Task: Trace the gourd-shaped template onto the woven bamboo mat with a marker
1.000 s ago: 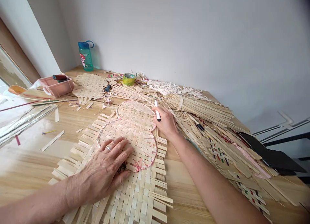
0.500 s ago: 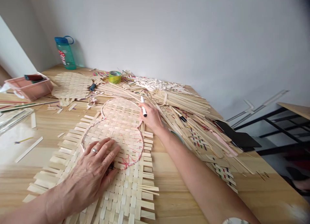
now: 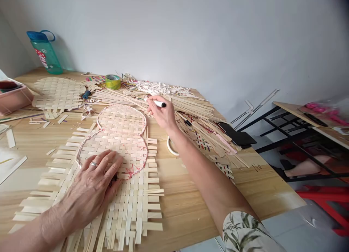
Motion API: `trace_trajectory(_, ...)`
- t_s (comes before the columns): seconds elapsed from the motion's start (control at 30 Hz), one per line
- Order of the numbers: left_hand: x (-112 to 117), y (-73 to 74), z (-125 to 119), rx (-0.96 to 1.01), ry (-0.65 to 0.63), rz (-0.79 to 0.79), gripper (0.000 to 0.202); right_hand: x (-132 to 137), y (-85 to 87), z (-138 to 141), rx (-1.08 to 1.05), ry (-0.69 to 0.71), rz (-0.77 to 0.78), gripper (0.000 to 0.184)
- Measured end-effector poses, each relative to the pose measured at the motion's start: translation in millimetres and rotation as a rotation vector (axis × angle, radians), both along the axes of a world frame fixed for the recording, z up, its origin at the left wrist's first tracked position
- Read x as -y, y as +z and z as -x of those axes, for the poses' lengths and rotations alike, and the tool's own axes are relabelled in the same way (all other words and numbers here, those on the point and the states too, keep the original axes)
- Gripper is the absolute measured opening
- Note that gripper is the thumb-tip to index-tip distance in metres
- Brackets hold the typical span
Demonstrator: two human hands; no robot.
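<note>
White marker point(image 3: 159, 104) now level, no longer upright, in the right hand point(image 3: 160, 114)

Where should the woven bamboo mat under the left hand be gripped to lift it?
Slide the fingers under the woven bamboo mat from its right side, past the loose strip ends, and grip the tight weave inward of them. Those ends stick out unbound and might pull free; the interlaced middle looks firmer. The left hand lies on the mat and would need lifting first.
</note>
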State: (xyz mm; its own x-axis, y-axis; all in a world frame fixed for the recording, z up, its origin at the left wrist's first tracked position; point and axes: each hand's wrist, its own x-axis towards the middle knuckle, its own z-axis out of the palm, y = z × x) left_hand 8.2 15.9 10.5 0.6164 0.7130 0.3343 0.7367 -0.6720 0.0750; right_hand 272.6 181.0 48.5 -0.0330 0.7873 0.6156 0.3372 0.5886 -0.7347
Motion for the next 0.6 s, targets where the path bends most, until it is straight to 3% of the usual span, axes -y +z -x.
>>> trace_trajectory(0.17, 2, 7.4, -5, -0.025, 0.017, 0.038, 0.038, 17, 20.4, 2, -0.146, 0.075, 0.135, 0.037)
trace_trajectory(0.3, 1, 9.6, -5, -0.052, 0.009, 0.025, 0.038, 54, 26.0, 0, -0.163, 0.118, 0.209, 0.031)
trace_trajectory(0.47, -2, 7.3, -4, -0.021, -0.023, 0.003, 0.040, 111, 10.9, -1, -0.247, 0.096, 0.253, 0.022)
trace_trajectory(0.6, -1, 9.9, -5, -0.034, -0.017, 0.022, 0.043, 132, -8.3, 3, -0.274, 0.018, 0.273, 0.021)
